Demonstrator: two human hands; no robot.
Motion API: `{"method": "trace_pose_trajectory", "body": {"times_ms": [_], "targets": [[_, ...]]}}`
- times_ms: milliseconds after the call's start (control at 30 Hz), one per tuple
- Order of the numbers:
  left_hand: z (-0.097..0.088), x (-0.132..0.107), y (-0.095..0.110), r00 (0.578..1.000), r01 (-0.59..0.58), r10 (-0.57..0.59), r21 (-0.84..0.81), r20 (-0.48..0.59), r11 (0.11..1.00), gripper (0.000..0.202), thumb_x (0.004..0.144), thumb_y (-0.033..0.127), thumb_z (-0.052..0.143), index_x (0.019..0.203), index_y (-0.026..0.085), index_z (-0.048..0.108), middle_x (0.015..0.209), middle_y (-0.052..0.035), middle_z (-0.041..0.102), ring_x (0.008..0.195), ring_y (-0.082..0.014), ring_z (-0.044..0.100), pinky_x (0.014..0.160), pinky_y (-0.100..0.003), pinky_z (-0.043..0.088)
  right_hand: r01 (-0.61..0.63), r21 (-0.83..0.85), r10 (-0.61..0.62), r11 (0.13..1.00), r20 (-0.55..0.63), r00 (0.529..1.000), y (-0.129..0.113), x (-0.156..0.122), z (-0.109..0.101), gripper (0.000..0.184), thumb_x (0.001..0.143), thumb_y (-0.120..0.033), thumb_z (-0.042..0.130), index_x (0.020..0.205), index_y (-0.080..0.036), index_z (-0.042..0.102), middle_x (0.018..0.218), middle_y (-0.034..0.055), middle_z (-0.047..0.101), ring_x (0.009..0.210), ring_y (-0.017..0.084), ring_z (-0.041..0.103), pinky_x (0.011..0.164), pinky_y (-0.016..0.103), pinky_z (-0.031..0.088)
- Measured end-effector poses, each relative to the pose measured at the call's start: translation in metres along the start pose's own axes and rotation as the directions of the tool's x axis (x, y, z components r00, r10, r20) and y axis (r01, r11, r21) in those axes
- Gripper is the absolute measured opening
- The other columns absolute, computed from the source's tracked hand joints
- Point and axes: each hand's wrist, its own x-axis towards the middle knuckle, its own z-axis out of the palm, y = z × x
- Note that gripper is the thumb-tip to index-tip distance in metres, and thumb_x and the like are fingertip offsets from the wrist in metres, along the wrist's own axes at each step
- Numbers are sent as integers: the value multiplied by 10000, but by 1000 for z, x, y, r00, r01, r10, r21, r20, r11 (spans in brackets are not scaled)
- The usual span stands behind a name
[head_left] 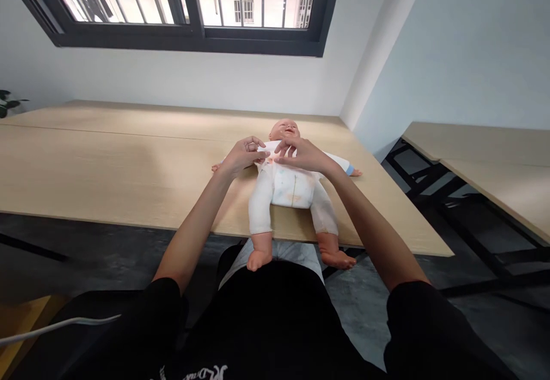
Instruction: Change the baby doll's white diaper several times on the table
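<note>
A baby doll (286, 129) lies on its back on the light wooden table, its head away from me and its feet hanging past the front edge. It wears a white shirt (337, 161) with blue cuffs, a white diaper (293, 188) and whitish leg coverings. Over the doll's chest, my left hand (244, 155) curls its thumb and fingers at the shirt front. My right hand (301, 155) faces it from the other side, fingertips bent in a pinch on the same cloth. Small details between the fingertips are hard to see.
The wooden table (86, 168) runs along the wall beneath a barred window (189, 30). A second table (494, 145) with black legs stands at the right, across a gap. A white cable (64, 324) crosses at the lower left, and plant leaves (8, 104) show at the far left.
</note>
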Motion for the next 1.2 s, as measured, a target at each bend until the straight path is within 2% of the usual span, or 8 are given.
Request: {"method": "trace_pose_trajectory", "body": {"times_ms": [133, 233, 333, 500, 667, 933, 1100, 1200], "targets": [[19, 10, 0, 996, -81, 84, 166, -11, 983, 319, 631, 177, 853, 823, 165, 599, 576, 59, 558, 580, -101, 571, 589, -223, 439, -117, 28, 116, 993, 40, 992, 9, -19, 9, 617, 747, -450, 792, 1243, -171, 552, 938, 43, 688, 859, 223, 645, 769, 347, 507], [34, 16, -7, 993, -112, 116, 268, 1, 957, 209, 666, 88, 741, 786, 160, 585, 544, 76, 488, 525, -75, 473, 542, -206, 353, -120, 83, 121, 989, 1, 993, 15, -23, 20, 717, 746, -464, 777, 1322, -159, 478, 965, 49, 673, 915, 236, 642, 800, 349, 501], [48, 17, -16, 985, -158, 173, 399, -2, 903, 192, 680, 38, 669, 769, 166, 557, 558, 84, 442, 525, -75, 410, 529, -213, 291, -120, 101, 124, 988, -35, 992, 17, -24, 28, 664, 725, -456, 762, 1255, -163, 489, 990, 54, 668, 921, 245, 631, 792, 346, 489], [60, 11, -24, 968, -231, 248, 532, 40, 815, 264, 716, 8, 605, 878, 196, 516, 634, 73, 517, 634, -119, 517, 625, -232, 352, -136, 80, 146, 987, -134, 980, 18, -26, 35, 542, 687, -372, 728, 1149, -177, 520, 934, 38, 641, 865, 245, 609, 742, 333, 478], [58, 6, -25, 966, -249, 250, 537, 73, 806, 178, 839, 152, 651, 928, 208, 508, 657, 57, 531, 649, -141, 515, 646, -250, 356, -55, 90, 74, 994, -214, 974, 26, -27, 35, 531, 671, -370, 737, 1138, -174, 575, 1121, 89, 610, 960, 240, 596, 877, 381, 499], [57, -6, -25, 949, -312, 270, 605, 163, 733, 109, 948, 229, 570, 1049, 198, 545, 782, 3, 605, 721, -164, 545, 715, -271, 389, -108, 387, 185, 916, -167, 968, 30, -27, 22, 388, 704, -311, 663, 1055, -156, 607, 1037, 75, 675, 902, 204, 646, 855, 354, 534], [57, -12, -23, 930, -368, 273, 634, 246, 680, 200, 967, 268, 551, 1154, 199, 564, 935, -35, 653, 862, -193, 592, 818, -294, 414, -119, 247, 205, 962, -362, 909, 33, -27, 19, 342, 741, -208, 545, 1059, -156, 660, 1016, 78, 695, 899, 204, 659, 855, 353, 533], [56, -13, -23, 922, -387, 270, 628, 278, 675, 219, 980, 298, 536, 1176, 206, 574, 997, -47, 680, 945, -211, 616, 872, -310, 419, -130, 206, 203, 970, -385, 900, 32, -28, 20, 313, 762, -202, 552, 1050, -157, 666, 1015, 78, 701, 889, 202, 673, 845, 340, 537]]}}
